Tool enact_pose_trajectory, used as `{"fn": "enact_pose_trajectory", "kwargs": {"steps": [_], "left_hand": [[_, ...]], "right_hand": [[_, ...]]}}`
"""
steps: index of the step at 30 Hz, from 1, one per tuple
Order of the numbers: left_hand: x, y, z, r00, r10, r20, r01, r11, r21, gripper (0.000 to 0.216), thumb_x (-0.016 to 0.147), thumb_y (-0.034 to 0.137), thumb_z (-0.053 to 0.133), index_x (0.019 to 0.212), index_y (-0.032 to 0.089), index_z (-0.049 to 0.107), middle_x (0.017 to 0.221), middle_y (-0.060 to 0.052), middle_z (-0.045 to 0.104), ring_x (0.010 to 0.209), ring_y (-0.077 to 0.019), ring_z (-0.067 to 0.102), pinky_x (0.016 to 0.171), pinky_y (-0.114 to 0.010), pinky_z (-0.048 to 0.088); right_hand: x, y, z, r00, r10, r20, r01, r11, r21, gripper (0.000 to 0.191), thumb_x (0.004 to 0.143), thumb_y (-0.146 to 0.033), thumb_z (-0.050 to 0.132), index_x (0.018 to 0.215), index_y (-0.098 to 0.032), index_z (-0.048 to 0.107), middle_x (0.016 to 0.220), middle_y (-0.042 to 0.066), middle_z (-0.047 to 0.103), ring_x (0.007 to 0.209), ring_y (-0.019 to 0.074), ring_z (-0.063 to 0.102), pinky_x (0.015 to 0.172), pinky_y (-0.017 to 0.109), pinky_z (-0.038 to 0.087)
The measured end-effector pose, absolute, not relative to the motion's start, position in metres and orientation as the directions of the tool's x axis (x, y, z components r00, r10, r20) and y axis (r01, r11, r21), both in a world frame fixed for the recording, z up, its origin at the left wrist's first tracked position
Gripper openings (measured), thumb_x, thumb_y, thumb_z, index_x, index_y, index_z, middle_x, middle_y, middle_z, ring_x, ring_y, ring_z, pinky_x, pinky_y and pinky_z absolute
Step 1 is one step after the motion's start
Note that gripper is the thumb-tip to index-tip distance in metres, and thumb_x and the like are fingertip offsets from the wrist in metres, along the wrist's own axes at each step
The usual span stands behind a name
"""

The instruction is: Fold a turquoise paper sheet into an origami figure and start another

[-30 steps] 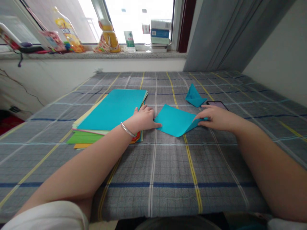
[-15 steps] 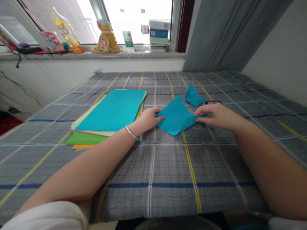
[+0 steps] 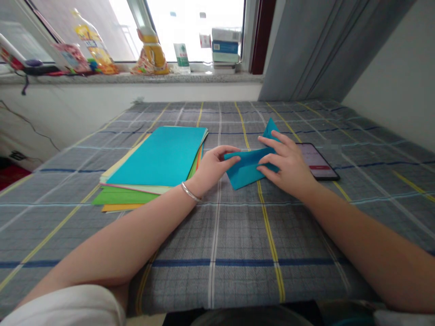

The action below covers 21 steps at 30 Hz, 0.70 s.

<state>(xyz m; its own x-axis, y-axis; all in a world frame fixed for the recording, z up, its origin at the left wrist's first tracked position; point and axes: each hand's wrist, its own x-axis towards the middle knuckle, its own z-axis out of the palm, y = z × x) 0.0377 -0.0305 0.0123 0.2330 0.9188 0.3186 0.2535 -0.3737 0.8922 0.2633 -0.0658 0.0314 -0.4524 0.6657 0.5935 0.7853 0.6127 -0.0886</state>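
Observation:
Between my hands is a blue sheet of paper (image 3: 243,174), bent over along a fold so that it looks like a long band. My left hand (image 3: 217,165) pinches its left end between thumb and fingers. At the right end, my right hand (image 3: 280,158) grips the paper, thumb in front and fingers spread along the upper edge. Just behind the right hand stands a folded blue paper piece (image 3: 270,127), mostly hidden by the fingers. Left of my left hand lies a stack of coloured paper (image 3: 159,156), with a blue sheet on top and green and orange edges below.
A phone (image 3: 317,160) with its screen lit lies beside my right wrist. The table wears a grey checked cloth (image 3: 238,235). On the windowsill (image 3: 118,80) stand bottles (image 3: 93,45), a snack bag (image 3: 71,58) and stacked boxes (image 3: 225,47). A grey curtain (image 3: 299,50) hangs at the back right.
The blue sheet has gone from a spread diamond to a folded-over band. My right hand has moved left and now covers part of the folded piece, uncovering the phone.

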Motion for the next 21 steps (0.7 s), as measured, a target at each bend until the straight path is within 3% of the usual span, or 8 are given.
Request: {"fn": "enact_pose_trajectory", "kwargs": {"steps": [4,7,13,17,21], "left_hand": [[0.042,-0.036,0.013,0.26,0.919,0.298,0.186,-0.351,0.918,0.029,0.08,0.033,0.069,0.103,0.016,0.071,0.094,-0.005,0.073,0.085,-0.018,0.066,0.076,-0.031,0.054],[0.045,-0.041,0.013,0.307,0.895,0.325,0.152,-0.383,0.911,0.027,0.083,0.034,0.066,0.103,0.016,0.072,0.099,-0.006,0.074,0.09,-0.0189,0.066,0.081,-0.031,0.054],[0.043,-0.046,0.008,0.405,0.839,0.364,0.125,-0.445,0.887,0.048,0.098,0.052,0.039,0.107,0.016,0.07,0.104,-0.007,0.072,0.097,-0.0202,0.064,0.086,-0.033,0.053],[0.043,-0.047,0.006,0.438,0.82,0.368,0.174,-0.479,0.861,0.04,0.09,0.046,0.056,0.117,0.018,0.065,0.106,-0.006,0.07,0.093,-0.019,0.063,0.078,-0.028,0.053],[0.046,-0.048,0.006,0.426,0.817,0.388,0.214,-0.508,0.835,0.032,0.091,0.037,0.055,0.116,0.019,0.064,0.104,-0.005,0.069,0.092,-0.0176,0.062,0.077,-0.027,0.051]], "right_hand": [[0.257,-0.066,0.028,-0.423,0.64,0.642,0.776,0.622,-0.108,0.013,0.088,-0.032,0.06,0.082,-0.029,0.071,0.11,0.001,0.073,0.125,0.03,0.054,0.11,0.057,0.031],[0.256,-0.066,0.027,-0.384,0.655,0.651,0.791,0.596,-0.134,0.013,0.088,-0.034,0.061,0.083,-0.028,0.071,0.095,0.003,0.074,0.105,0.0273,0.063,0.1,0.05,0.04],[0.258,-0.068,0.029,-0.3,0.675,0.674,0.82,0.543,-0.179,0.021,0.09,-0.04,0.058,0.081,-0.026,0.07,0.093,0.004,0.074,0.093,0.0252,0.064,0.09,0.044,0.043],[0.258,-0.07,0.03,-0.281,0.689,0.668,0.832,0.522,-0.189,0.022,0.091,-0.041,0.056,0.082,-0.026,0.07,0.093,0.004,0.074,0.092,0.0253,0.064,0.088,0.044,0.042],[0.256,-0.071,0.029,-0.276,0.684,0.675,0.844,0.509,-0.171,0.023,0.092,-0.041,0.056,0.083,-0.024,0.069,0.092,0.005,0.074,0.09,0.0249,0.064,0.085,0.042,0.041]]}}
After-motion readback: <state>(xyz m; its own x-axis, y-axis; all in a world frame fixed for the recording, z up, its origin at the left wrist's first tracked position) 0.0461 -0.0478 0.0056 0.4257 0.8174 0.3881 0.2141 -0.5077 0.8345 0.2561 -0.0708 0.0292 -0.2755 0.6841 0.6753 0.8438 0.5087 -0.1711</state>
